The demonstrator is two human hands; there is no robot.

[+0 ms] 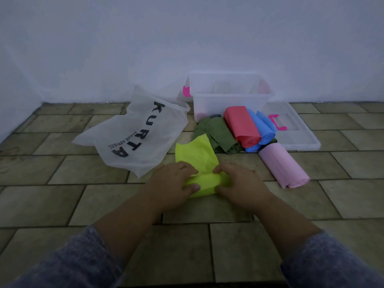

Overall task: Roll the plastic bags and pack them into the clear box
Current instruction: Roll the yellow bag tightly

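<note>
both hands work the near end of the yellow bag (195, 154), which lies on the floor (83, 194), partly rolled, with its far flap loose and creased. the left hand (176, 179) has its grip closed round the roll, thumb tucked under. the right hand (236, 181) curls its grip over the other end. to roll well, i would keep both ends level so the tube stays straight, smooth the flap first, and press the air out ahead. the clear box (232, 96) stands open by the wall, behind the red roll (242, 125).
</note>
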